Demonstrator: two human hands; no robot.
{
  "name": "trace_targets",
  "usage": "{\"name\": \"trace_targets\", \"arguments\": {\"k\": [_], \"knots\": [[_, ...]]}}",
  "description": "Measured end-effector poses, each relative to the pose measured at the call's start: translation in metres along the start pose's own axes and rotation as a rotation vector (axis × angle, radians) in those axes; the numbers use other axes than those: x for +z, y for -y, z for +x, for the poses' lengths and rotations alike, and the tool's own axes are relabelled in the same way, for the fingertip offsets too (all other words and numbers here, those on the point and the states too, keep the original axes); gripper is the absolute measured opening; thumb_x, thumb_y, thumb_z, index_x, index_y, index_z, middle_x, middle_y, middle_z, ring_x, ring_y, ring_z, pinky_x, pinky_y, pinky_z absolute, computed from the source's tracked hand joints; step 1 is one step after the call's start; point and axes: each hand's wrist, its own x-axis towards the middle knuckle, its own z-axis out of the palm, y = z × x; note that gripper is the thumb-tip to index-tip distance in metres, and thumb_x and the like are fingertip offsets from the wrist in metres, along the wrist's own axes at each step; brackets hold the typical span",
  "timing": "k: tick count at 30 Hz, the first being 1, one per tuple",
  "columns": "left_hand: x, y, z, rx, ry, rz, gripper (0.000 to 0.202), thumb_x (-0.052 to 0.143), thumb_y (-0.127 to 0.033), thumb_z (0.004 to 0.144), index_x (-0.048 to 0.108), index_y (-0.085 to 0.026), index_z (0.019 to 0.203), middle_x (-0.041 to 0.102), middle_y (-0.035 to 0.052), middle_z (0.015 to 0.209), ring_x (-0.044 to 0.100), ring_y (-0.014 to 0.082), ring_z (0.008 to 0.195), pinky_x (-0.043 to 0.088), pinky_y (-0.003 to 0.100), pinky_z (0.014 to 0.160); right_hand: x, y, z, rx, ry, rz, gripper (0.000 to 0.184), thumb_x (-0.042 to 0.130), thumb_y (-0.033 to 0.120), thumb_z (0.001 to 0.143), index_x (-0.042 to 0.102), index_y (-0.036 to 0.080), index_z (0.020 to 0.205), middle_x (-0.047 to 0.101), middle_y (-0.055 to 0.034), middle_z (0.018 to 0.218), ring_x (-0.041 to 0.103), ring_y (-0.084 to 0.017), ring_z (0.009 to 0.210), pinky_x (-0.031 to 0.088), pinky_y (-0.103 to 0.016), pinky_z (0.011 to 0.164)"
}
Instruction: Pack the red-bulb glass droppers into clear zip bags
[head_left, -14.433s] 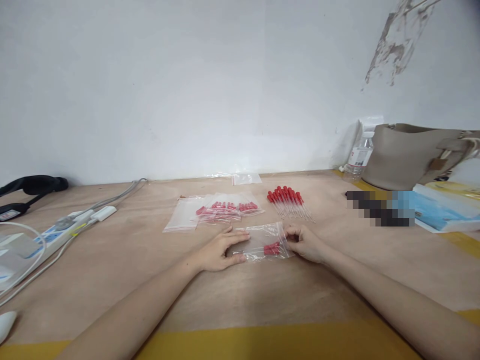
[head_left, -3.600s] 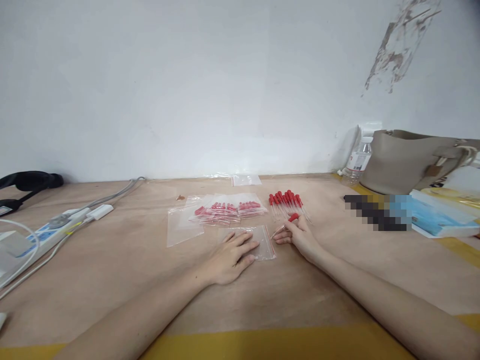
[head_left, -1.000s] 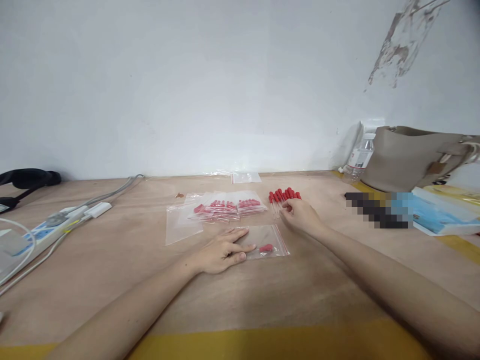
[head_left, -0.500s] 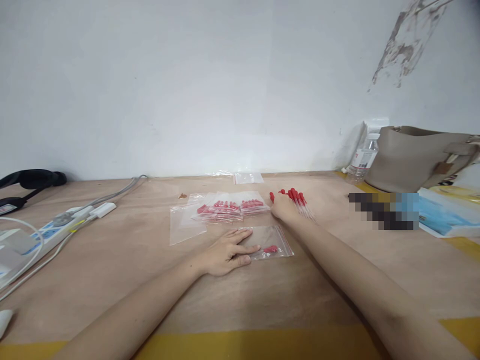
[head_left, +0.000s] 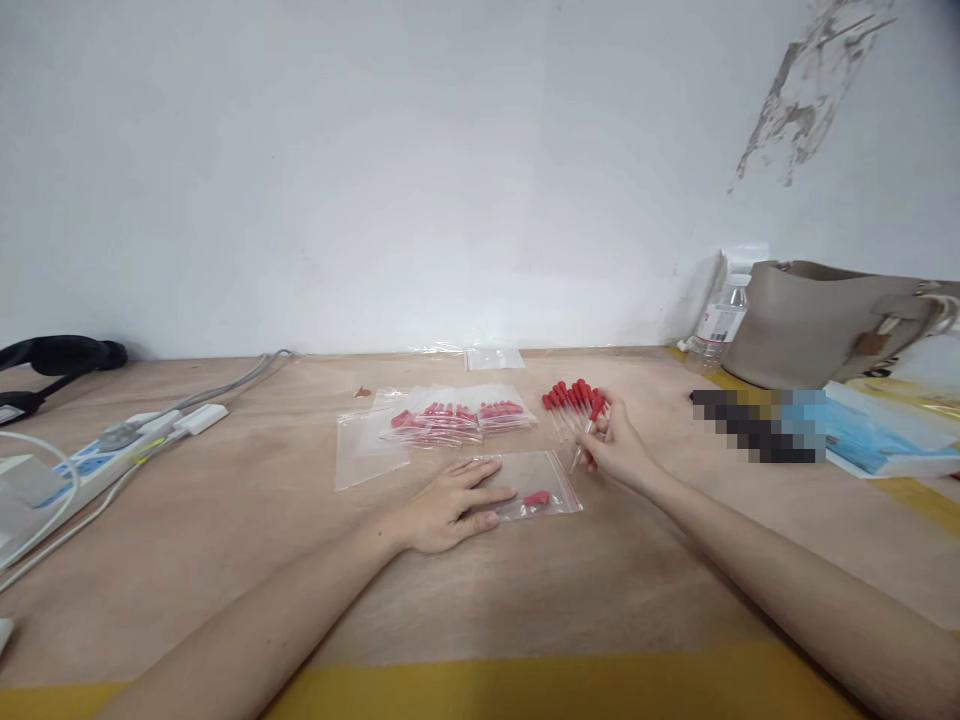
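My left hand [head_left: 454, 505] lies flat with spread fingers on a clear zip-lock bag [head_left: 559, 470]. One red-bulbed dropper [head_left: 536, 498] is inside that bag, its thin end partly under my fingers. My right hand [head_left: 619, 445] is closed on another glass dropper [head_left: 589, 428], which has a red rubber bulb and is tilted with its tip down toward the bag's zip end. Several loose droppers [head_left: 566, 396] lie side by side just left of and behind it. Beyond my left hand is a spread of filled bags [head_left: 450, 425] with red bulbs showing through.
An unfilled bag [head_left: 495, 359] lies by the wall. A power strip [head_left: 97, 465] with cables and a black headset [head_left: 60, 355] are at left. At right are a plastic bottle [head_left: 720, 320], a grey bag [head_left: 802, 325] and a blue mask pack [head_left: 877, 430].
My right hand has moved right and nearer from the loose droppers, with one dropper now in its fingers. My left hand stays on the bag.
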Motion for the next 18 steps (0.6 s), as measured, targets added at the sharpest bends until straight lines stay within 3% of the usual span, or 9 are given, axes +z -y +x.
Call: {"name": "trace_targets", "arguments": {"k": [5, 12, 18], "knots": [[0.0, 0.0, -0.001, -0.016, -0.004, -0.024, 0.052, 0.038, -0.048, 0.087, 0.026, -0.03, 0.135, 0.024, 0.0029, 0.142, 0.024, 0.0241, 0.129, 0.019, 0.043, 0.105, 0.005, -0.007, -0.018, 0.168, -0.131, 0.363, 0.061, 0.064, 0.029, 0.061, 0.021, 0.026, 0.104, 0.05, 0.0089, 0.061, 0.056, -0.011, 0.046, 0.05, -0.025, 0.047], [0.001, 0.001, -0.001, -0.011, -0.034, -0.042, 0.054, 0.04, -0.048, 0.086, 0.027, -0.028, 0.134, 0.027, 0.004, 0.141, 0.026, 0.025, 0.128, 0.021, 0.044, 0.104, 0.016, -0.001, -0.027, 0.285, 0.004, 0.614, 0.036, 0.058, 0.029, 0.071, 0.027, 0.025, 0.089, 0.057, 0.0045, 0.063, 0.062, -0.013, 0.056, 0.052, -0.029, 0.059], [0.0, 0.0, 0.0, -0.019, -0.022, -0.001, 0.054, 0.038, -0.048, 0.087, 0.025, -0.027, 0.135, 0.026, 0.0044, 0.141, 0.025, 0.0237, 0.128, 0.022, 0.042, 0.104, 0.015, 0.002, -0.031, 0.329, 0.053, 0.628, 0.023, 0.055, 0.027, 0.075, 0.035, 0.024, 0.086, 0.056, 0.0029, 0.066, 0.061, -0.013, 0.059, 0.052, -0.03, 0.061]]}}
